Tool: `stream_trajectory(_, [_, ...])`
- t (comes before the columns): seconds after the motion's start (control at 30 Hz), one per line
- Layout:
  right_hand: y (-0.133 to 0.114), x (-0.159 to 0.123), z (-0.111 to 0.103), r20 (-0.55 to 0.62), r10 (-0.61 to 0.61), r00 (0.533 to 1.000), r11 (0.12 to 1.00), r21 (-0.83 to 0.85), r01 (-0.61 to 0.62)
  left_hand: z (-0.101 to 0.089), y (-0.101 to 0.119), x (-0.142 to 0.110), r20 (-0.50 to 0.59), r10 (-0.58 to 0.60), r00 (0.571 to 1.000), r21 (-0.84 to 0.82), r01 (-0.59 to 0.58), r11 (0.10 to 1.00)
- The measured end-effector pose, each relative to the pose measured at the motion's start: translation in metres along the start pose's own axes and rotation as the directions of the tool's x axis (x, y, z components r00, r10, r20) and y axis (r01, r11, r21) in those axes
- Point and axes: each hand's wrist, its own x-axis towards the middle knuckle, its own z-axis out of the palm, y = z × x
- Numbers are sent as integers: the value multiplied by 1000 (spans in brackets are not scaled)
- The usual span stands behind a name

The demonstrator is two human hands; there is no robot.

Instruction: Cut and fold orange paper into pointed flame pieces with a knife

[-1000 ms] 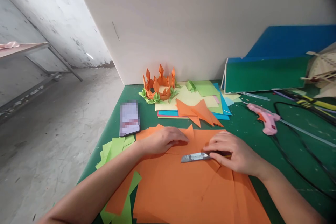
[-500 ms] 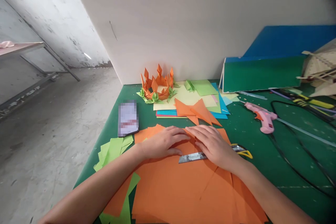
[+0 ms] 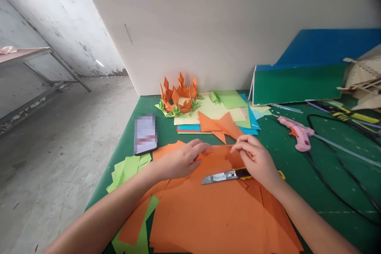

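Observation:
My left hand (image 3: 186, 159) hovers over or rests on orange paper, its curved fingers and thumb apart with nothing between them. My right hand (image 3: 256, 160) is closed in a pinch at the far edge of the orange paper (image 3: 205, 214); its fingertips seem to be on a sheet there, partly hidden by the fingers. Between the hands and just below them lies a utility knife (image 3: 222, 177), blade out and pointing left, its yellow-black handle partly under my right hand. Beyond my fingers are folded orange paper pieces (image 3: 218, 125).
An orange paper crown (image 3: 180, 105) with green leaves stands at the back. A phone (image 3: 145, 134) lies left, above green paper strips (image 3: 129, 170). Right are a pink glue gun (image 3: 297, 133) with its cord and a green board (image 3: 297, 83). Coloured sheets (image 3: 232, 99) lie near the wall.
My right hand has moved right, away from my left, and its fingers have drawn together. More of the knife's handle shows. My left hand has lifted or curled slightly.

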Motion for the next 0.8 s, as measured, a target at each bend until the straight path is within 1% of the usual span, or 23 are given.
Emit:
stream_trajectory(0.07, [7, 1, -4, -132, 47, 990, 999, -7, -49, -13, 5, -3, -48, 14, 999, 81, -10, 997])
stream_trajectory(0.13, [14, 1, -8, -212, 88, 973, 995, -20, -94, -25, 10, -7, -54, 11, 998, 209, 0, 978])
stream_trajectory(0.2, [19, 1, -10, -228, 80, 970, 992, -77, -100, -34, 13, -12, -23, -35, 999, 316, 40, 948])
stream_trajectory(0.27, [20, 0, -11, -212, 31, 977, 982, -176, -69, -40, 14, -17, 45, -121, 992, 355, 98, 930])
stream_trajectory(0.33, [16, -2, -14, -144, -20, 989, 972, -235, -15, -42, 14, -21, 108, -223, 969, 339, 175, 924])
stream_trajectory(0.37, [13, -3, -15, -78, -37, 996, 974, -228, 19, -43, 14, -23, 131, -280, 951, 328, 225, 918])
stream_trajectory(0.4, [9, -5, -17, 18, -48, 999, 979, -197, 50, -43, 13, -25, 146, -338, 930, 320, 279, 905])
stream_trajectory(0.43, [5, -6, -18, 134, -55, 989, 986, -151, 75, -44, 13, -26, 157, -395, 905, 317, 333, 888])
stream_trajectory(0.47, [2, -6, -20, 253, -59, 966, 990, -106, 88, -45, 12, -27, 167, -442, 881, 317, 377, 870])
stream_trajectory(0.5, [-2, -7, -22, 358, -57, 932, 993, -72, 88, -45, 11, -28, 178, -475, 862, 319, 406, 856])
stream_trajectory(0.57, [-5, -8, -25, 501, -43, 864, 996, -42, 74, -46, 10, -30, 191, -495, 848, 322, 423, 847])
stream_trajectory(0.6, [-6, -8, -26, 541, -34, 841, 997, -37, 65, -47, 10, -30, 193, -493, 849, 324, 419, 848])
stream_trajectory(0.67, [-5, -7, -27, 576, -22, 817, 998, -29, 47, -49, 11, -31, 196, -489, 850, 330, 412, 849])
stream_trajectory(0.73, [-3, -7, -28, 581, -20, 814, 999, -20, 39, -51, 12, -31, 209, -505, 838, 346, 419, 839])
stream_trajectory(0.8, [-1, -6, -29, 555, -29, 831, 998, -24, 50, -52, 14, -31, 224, -532, 817, 372, 433, 821])
